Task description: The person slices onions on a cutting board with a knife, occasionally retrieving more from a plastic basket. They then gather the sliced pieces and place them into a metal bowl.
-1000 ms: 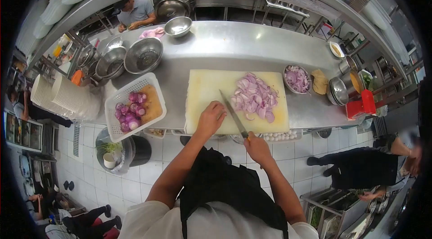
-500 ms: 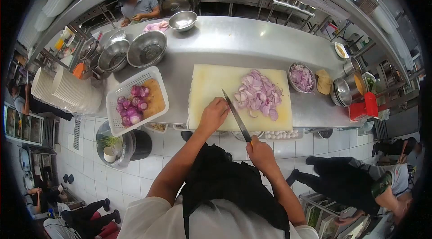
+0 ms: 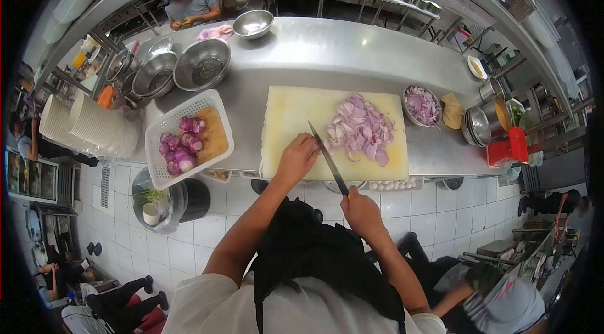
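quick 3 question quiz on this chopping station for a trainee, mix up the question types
1. True or false: the right hand grips the knife by its handle.
2. Pick one: the pile of sliced onion on the cutting board lies A) left of the blade, B) right of the blade, C) off the board.
3. Fill in: the whole peeled onions sit in a white ____ left of the board.

Key
1. True
2. B
3. basket
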`<state>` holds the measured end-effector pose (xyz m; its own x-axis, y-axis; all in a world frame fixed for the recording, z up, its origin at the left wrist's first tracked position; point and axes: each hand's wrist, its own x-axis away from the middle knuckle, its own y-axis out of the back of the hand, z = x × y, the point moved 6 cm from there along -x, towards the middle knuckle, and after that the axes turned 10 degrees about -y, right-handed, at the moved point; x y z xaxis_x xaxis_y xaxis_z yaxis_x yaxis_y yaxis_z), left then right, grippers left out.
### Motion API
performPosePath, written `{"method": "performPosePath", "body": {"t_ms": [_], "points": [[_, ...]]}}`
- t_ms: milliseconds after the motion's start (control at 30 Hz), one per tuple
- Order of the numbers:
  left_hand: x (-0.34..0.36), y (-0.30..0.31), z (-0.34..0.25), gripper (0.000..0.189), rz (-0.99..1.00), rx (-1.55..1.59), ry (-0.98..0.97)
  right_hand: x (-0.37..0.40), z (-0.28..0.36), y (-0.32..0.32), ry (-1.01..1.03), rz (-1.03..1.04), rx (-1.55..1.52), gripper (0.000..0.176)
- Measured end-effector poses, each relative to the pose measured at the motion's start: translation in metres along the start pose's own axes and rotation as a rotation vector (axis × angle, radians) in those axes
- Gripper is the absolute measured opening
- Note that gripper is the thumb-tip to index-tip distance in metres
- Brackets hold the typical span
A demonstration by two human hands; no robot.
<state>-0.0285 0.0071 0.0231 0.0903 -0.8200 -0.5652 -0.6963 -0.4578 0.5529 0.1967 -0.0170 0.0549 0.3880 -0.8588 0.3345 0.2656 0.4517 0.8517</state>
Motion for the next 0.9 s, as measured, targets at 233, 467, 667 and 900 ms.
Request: {"method": "performPosePath", "body": {"t_ms": [233, 467, 667, 900], "points": [[0.002, -0.003, 0.004, 0.023, 0.0, -0.001, -0.008, -0.012, 0.001, -0.011, -0.005, -0.008, 0.006, 0.023], [0.006, -0.002, 0.003, 0.028, 0.015, -0.014, 0.017, -0.034, 0.005, -0.034, -0.01, -0.012, -0.012, 0.025], [0.001, -0.006, 0.006, 0.028, -0.004, -0.071, 0.053, -0.041, -0.009, -0.033, 0.025, 0.032, -0.08, 0.027], [-0.017, -0.012, 0.023, 0.033, -0.017, -0.168, 0.097, -0.033, -0.048, -0.005, 0.069, -0.052, 0.025, 0.027]]}}
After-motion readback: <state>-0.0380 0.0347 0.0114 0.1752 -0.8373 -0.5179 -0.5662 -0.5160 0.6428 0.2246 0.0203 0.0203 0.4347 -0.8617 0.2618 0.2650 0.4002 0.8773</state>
